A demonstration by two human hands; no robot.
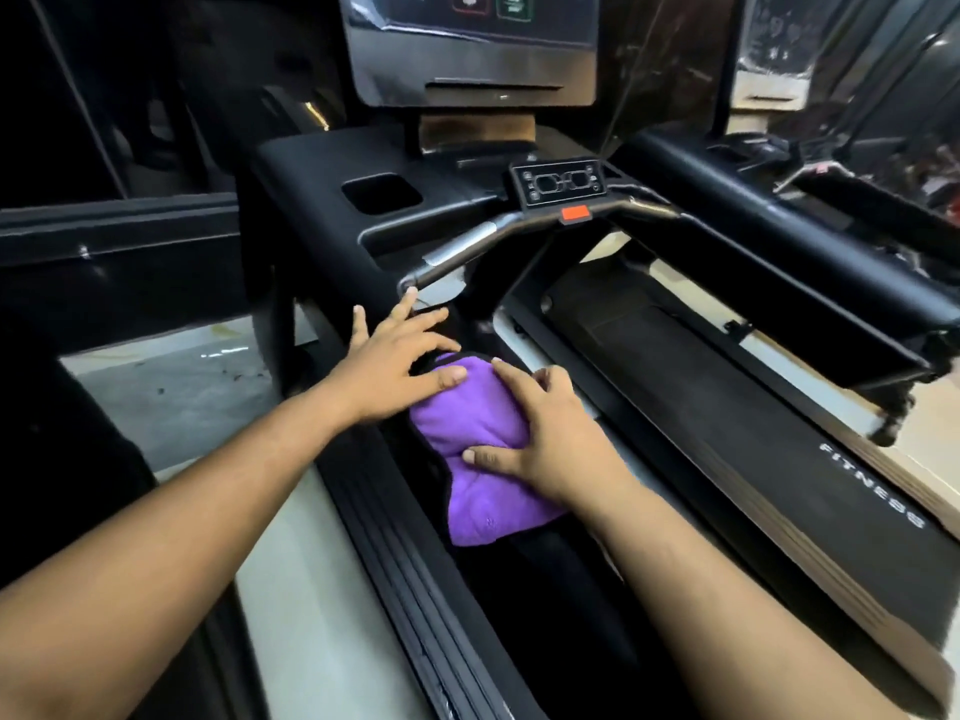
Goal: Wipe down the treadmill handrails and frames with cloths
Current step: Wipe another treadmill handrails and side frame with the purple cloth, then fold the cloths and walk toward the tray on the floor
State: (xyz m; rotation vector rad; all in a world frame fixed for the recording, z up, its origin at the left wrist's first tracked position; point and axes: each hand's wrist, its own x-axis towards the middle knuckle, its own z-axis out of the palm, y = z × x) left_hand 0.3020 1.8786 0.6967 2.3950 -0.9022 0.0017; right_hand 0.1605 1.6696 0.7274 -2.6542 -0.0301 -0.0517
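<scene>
A folded purple cloth (475,439) lies on the black left handrail (415,553) of the treadmill, which runs from the lower middle up toward the console. My right hand (540,433) lies on the cloth's right side, fingers bent over its edge and thumb pressed on its top. My left hand (400,366) is spread with straight fingers just above the cloth's far end, its thumb touching the cloth. A grey inner grip bar (467,252) curves across below the control panel (563,183).
The treadmill belt deck (727,407) marked FITNESS runs to the right of the handrail, under the black right handrail (779,262). The console screen (472,49) stands at the top, with a cup recess (382,192) and an orange stop button (575,214). Grey floor (171,402) lies left.
</scene>
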